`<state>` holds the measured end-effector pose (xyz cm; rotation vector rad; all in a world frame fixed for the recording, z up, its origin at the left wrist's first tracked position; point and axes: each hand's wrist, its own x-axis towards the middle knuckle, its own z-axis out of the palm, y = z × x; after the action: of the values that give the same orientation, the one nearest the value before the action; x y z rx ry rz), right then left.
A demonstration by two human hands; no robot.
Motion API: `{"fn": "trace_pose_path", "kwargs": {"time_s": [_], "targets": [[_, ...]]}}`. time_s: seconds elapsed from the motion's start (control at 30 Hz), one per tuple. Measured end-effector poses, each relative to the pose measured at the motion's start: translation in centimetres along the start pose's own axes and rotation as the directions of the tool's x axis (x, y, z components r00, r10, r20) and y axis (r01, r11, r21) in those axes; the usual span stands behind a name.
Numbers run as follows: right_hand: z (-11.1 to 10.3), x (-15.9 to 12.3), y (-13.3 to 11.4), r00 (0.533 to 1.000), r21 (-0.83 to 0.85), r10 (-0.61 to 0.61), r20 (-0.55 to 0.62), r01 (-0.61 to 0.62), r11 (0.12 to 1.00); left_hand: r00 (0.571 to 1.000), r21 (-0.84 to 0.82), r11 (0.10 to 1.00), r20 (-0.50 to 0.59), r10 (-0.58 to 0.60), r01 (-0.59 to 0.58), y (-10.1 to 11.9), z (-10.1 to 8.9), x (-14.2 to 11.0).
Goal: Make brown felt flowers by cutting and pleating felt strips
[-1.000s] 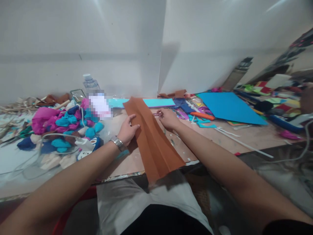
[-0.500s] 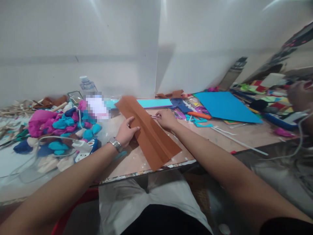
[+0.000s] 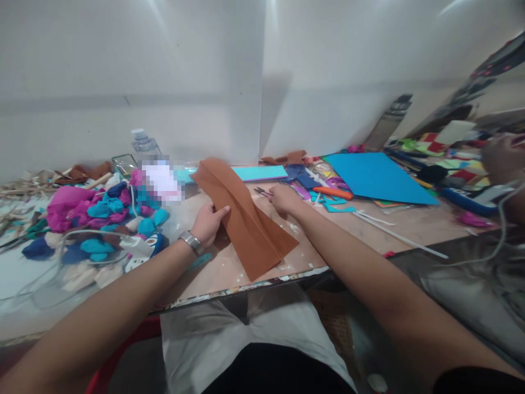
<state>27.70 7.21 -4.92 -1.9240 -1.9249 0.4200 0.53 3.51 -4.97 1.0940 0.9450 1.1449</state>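
A long brown sheet (image 3: 246, 219), creased along its length, slants across the worktop in front of me. My left hand (image 3: 208, 223) grips its left edge, thumb on top and fingers underneath. Just beyond the right edge, my right hand (image 3: 283, 198) is closed around a small pair of scissors (image 3: 264, 192). Their dark blades point left toward the sheet, apart from it, and the fingers hide part of the handles.
Pink and blue bundles (image 3: 102, 205) with a cable lie left, near a water bottle (image 3: 145, 145). A light-blue strip (image 3: 262, 173) lies behind the sheet. Rightward are an orange cutter (image 3: 333, 192), a blue sheet (image 3: 381, 178), scraps, and another person's hand (image 3: 502, 158).
The scissors have come into fuller view as my right hand shifted slightly right. My left hand has closed on the brown sheet's edge, and the sheet now bends up more.
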Motion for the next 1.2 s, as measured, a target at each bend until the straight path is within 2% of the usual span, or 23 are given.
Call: {"fn": "trace_pose_path", "kwargs": {"time_s": [0.17, 0.33, 0.53, 0.7, 1.07, 1.2], "targets": [[-0.5, 0.2, 0.5, 1.0, 0.029, -0.007, 0.007, 0.007, 1.0, 0.996, -0.049, 0.995, -0.031, -0.088, 0.087, 0.4, 0.5, -0.4], [-0.8, 0.0, 0.7, 1.0, -0.008, 0.002, 0.031, -0.002, 1.0, 0.992, -0.094, 0.991, -0.074, -0.103, 0.096, 0.8, 0.7, -0.4], [-0.9, -0.3, 0.1, 0.998, -0.095, 0.057, 0.036, -0.053, 0.994, 0.993, -0.06, 0.991, -0.003, -0.121, 0.121, 1.0, 0.9, -0.9], [-1.0, -0.7, -0.6, 0.995, -0.087, 0.075, 0.066, -0.07, 0.994, 0.994, -0.027, 0.994, 0.037, -0.107, 0.108, 1.0, 0.9, -1.1], [-2.0, -1.2, -1.9, 0.992, 0.014, 0.086, 0.095, -0.088, 0.996, 0.999, -0.019, 0.999, -0.026, -0.036, 0.035, 0.8, 0.7, -0.6], [-1.8, -1.5, -2.3, 0.998, 0.103, 0.045, 0.041, -0.049, 0.994, 1.0, 0.011, 1.0, -0.025, -0.018, 0.018, 0.3, 0.5, -0.3]]}}
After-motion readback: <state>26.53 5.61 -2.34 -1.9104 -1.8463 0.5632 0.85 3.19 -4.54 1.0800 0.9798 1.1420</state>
